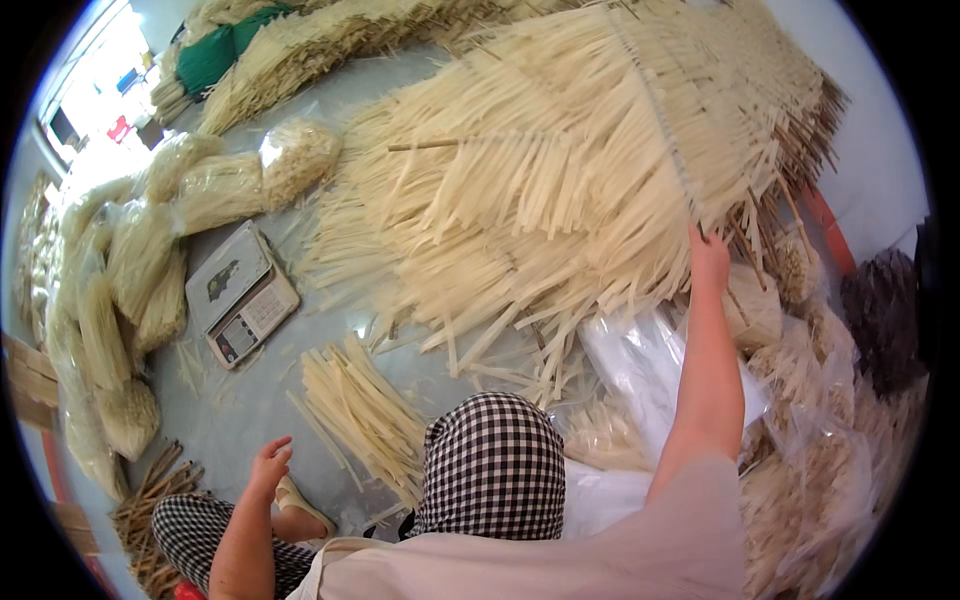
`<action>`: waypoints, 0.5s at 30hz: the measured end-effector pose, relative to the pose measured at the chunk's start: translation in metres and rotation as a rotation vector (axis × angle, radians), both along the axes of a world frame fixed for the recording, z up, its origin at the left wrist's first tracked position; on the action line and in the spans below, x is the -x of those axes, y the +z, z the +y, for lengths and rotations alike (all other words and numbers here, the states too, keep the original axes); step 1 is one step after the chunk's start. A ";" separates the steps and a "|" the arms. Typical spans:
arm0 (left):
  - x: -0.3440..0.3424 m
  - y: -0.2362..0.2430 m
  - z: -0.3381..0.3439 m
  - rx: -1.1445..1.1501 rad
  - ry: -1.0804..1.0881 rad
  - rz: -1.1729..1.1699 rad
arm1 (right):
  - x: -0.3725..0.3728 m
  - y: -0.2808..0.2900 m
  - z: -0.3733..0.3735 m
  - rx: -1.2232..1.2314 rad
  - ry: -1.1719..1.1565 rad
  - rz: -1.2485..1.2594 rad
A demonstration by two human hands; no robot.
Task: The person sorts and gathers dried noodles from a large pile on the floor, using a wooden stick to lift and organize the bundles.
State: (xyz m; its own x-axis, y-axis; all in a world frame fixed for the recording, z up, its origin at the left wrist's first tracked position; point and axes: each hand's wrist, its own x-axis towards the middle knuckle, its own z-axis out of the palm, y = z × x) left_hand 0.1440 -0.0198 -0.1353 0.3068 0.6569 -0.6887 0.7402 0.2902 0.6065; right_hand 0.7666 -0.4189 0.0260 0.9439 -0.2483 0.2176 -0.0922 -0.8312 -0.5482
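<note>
My right hand [709, 262] is stretched far out to the right, its fingers closed around the near end of a long thin stick [660, 115]. The stick runs away from me across a big heap of flat, cream-coloured dried strips [480, 210], with strips lying along both its sides. Another stick [422, 146] pokes out of the heap's left part. Low on the left, my left hand [270, 467] hovers above my foot and beside my knee, holding nothing, fingers apart. Nearest to it is a loose bundle of cut strips [365, 415] on the grey floor.
A flat weighing scale [242, 295] lies left of the heap. Plastic bags packed with strips [130, 260] line the left side. Clear plastic sheeting [640, 370] and bagged scraps [820, 450] are at right, near a black bag [885, 315]. Bare sticks [160, 500] lie by my left knee.
</note>
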 end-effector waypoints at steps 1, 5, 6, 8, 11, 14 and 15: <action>0.002 0.003 0.003 -0.014 0.011 -0.019 | 0.013 0.003 0.002 -0.004 0.004 0.036; -0.012 0.016 0.014 -0.026 0.032 -0.126 | 0.036 -0.025 -0.034 -0.162 0.132 -0.199; -0.015 0.026 0.021 -0.039 0.056 -0.199 | 0.049 -0.025 -0.038 -0.194 0.193 -0.162; -0.021 0.046 0.036 -0.106 0.108 -0.325 | 0.084 -0.011 -0.039 -0.158 0.288 -0.105; -0.029 0.086 0.072 -0.299 0.097 -0.467 | 0.118 0.008 -0.037 -0.155 0.423 -0.122; -0.010 0.124 0.124 -0.418 0.170 -0.550 | 0.139 0.008 -0.025 -0.254 0.573 -0.138; -0.009 0.142 0.136 -0.456 0.229 -0.578 | 0.144 0.007 -0.022 -0.286 0.614 -0.147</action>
